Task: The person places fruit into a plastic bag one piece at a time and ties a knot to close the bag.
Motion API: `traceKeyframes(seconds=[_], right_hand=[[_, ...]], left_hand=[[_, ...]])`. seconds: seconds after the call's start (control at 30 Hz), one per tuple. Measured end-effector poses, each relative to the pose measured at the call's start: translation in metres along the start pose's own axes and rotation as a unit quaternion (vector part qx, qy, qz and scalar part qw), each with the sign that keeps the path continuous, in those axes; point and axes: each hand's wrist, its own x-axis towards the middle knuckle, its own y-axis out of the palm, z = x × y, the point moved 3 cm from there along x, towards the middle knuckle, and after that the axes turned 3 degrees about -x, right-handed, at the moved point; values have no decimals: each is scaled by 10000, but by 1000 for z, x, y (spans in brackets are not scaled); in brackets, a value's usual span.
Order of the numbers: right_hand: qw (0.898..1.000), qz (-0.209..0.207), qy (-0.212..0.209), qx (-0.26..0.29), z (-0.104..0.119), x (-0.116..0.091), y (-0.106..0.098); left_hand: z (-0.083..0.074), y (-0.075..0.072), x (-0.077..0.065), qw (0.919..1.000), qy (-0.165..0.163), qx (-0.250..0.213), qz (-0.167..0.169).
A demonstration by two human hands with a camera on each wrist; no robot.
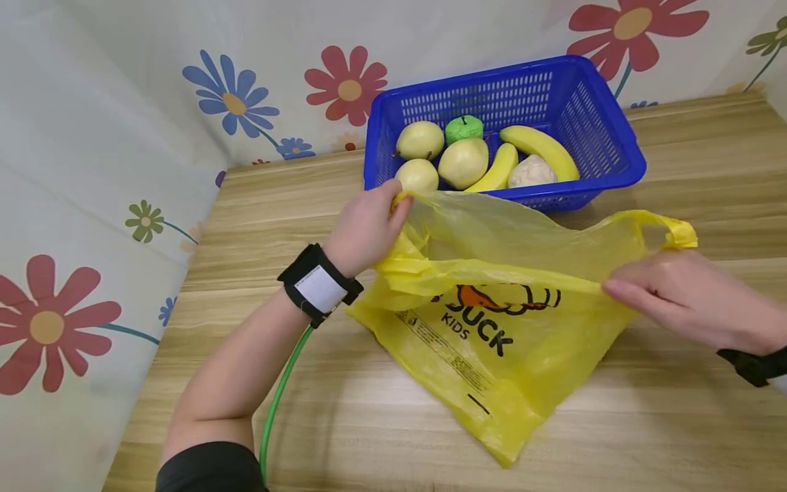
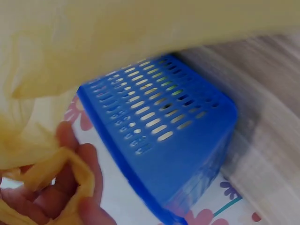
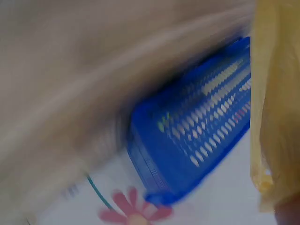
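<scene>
A yellow plastic bag (image 1: 553, 355) with a printed duck picture and lettering hangs between the two hands, its mouth spread partly apart. At the bag's upper left, the left hand (image 1: 369, 225) grips a bunched handle; in the left wrist view its fingers (image 2: 89, 164) curl round the yellow plastic. On the other side, the right hand (image 1: 695, 294) pinches the bag's front rim between thumb and fingers, just below the right handle loop (image 1: 679, 234). The right wrist view is blurred and shows little of that hand. Behind the bag stands a blue basket (image 1: 621, 147).
In the basket lie several pale round fruits (image 1: 464, 162), a green fruit (image 1: 464, 128), two bananas (image 1: 544, 147) and a whitish ball-like item (image 1: 532, 172). A wooden table (image 1: 295, 424) lies beneath. Flower-printed sheeting (image 1: 123, 89) rises behind and left. A green cable (image 1: 279, 396) runs from the left wristband.
</scene>
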Motion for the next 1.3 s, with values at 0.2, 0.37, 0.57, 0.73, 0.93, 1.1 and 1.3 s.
traceKeyframes(seconds=[0.2, 0.37, 0.57, 0.73, 0.93, 1.1, 1.3], right_hand=[[9761, 1375, 1668, 225, -12, 1, 12], [9722, 1846, 1344, -515, -10, 6, 23], [9634, 2207, 1496, -264, -15, 4, 38], [9600, 2374, 1478, -148, -18, 4, 45], [9656, 2273, 1235, -282, -14, 12, 41], [9792, 1756, 861, -540, -3, 21, 26], [9831, 1294, 1063, -746, 1, 38, -5]], left_hand=[[6, -4, 1, 9968, 53, -630, -497], [3, -11, 5, 9942, 87, -697, -810], [5, -13, 5, 9985, -224, -405, -278], [7, -8, 2, 9969, -277, -392, 617], [8, -7, 0, 9937, -149, -660, 894], [8, -9, -2, 9932, 19, -836, 806], [13, -10, -7, 9930, 154, -945, 687]])
